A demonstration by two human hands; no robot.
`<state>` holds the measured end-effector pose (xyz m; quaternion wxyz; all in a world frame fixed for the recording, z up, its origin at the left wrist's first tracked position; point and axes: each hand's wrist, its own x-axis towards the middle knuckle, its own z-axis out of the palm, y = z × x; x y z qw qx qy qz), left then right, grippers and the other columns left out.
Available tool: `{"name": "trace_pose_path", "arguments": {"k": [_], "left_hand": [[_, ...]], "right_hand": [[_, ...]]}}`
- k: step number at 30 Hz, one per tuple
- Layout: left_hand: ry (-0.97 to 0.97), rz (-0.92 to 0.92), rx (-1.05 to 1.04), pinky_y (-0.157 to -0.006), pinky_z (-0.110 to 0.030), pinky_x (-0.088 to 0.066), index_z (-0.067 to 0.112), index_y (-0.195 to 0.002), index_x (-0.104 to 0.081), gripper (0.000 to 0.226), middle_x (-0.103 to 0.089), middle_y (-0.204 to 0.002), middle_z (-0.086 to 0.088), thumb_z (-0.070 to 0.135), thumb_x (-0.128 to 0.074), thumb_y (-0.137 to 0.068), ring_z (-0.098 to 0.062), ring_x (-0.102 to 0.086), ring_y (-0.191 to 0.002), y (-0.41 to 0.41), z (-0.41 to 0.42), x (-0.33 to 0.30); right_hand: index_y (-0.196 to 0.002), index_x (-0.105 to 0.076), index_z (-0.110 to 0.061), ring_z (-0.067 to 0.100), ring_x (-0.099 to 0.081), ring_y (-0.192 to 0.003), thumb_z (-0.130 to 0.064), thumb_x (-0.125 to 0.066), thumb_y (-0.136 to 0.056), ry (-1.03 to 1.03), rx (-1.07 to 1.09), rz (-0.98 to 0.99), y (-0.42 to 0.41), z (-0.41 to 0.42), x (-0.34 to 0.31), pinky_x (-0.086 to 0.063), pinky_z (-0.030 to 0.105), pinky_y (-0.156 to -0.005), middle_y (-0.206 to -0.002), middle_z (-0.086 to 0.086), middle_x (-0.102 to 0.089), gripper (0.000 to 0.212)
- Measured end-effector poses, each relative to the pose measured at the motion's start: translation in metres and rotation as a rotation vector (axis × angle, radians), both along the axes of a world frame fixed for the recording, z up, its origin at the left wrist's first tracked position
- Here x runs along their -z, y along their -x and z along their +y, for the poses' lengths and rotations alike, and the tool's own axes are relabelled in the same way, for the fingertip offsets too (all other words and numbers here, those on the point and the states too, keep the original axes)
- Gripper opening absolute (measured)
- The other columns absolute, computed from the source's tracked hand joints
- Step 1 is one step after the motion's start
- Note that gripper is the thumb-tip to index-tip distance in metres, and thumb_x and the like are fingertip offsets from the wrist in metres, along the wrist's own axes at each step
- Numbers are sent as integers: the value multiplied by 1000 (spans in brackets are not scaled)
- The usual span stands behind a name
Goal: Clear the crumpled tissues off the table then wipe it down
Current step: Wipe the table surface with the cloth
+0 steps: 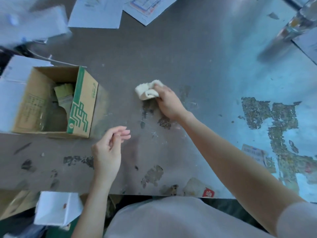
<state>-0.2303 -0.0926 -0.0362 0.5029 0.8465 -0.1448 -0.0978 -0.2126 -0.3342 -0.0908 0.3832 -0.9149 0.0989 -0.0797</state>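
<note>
Closest to me, left hand [109, 148] hovers over the table [197, 54], fingers [124, 133] loosely curled, holding nothing. Right hand [169, 102] is out near the middle, fingers clamped on a crumpled whitish cloth [145, 91] pressed flat on the table. Open cardboard box [51, 102] sits off to the left.

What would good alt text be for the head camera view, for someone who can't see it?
A person's right hand presses a bunched white cloth onto a worn, stained grey table, while the left hand hovers over it, loosely curled and holding nothing. An open cardboard box with green print stands at the left, and papers lie along the far edge.
</note>
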Motion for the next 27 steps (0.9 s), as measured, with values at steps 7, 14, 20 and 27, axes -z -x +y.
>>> {"name": "trace_pose_path", "arguments": {"k": [7, 14, 20, 27], "left_hand": [[68, 38, -93, -78, -26, -57, 6, -100, -66, 24, -73, -93, -6, -1, -43, -100, -15, -73, -85, 1, 1, -3], [81, 16, -86, -76, -21, -56, 10, -99, -66, 26, -73, -92, -2, -1, -43, -100, -11, -73, -84, -4, -1, -9], [67, 38, -97, -78, -24, -57, 8, -99, -67, 24, -73, -92, -5, 1, -44, -100, -14, -73, -85, -2, 1, -8], [57, 97, -36, -76, -20, -57, 5, -100, -67, 23, -74, -93, -6, 0, -44, -99, -11, -73, -84, 8, -5, -1]], "right_hand": [[-104, -57, 1, 34, -60, -97, 1, -49, -86, -17, -392, 91, 13, 33, -8, -45, 42, -84, -106, 14, -65, 20], [-118, -57, -11, 30, -62, -100, -3, -52, -87, 171, -353, 148, 8, -15, -16, -48, 41, -83, -115, 11, -66, 33], [-118, -55, -8, 38, -60, -97, 0, -47, -87, 131, 178, 87, 40, -75, -2, -45, 39, -77, -112, 18, -65, 33], [-110, -54, -5, 38, -53, -98, 9, -41, -83, 209, 517, 136, 115, -81, 6, -36, 37, -64, -115, 17, -57, 32]]}}
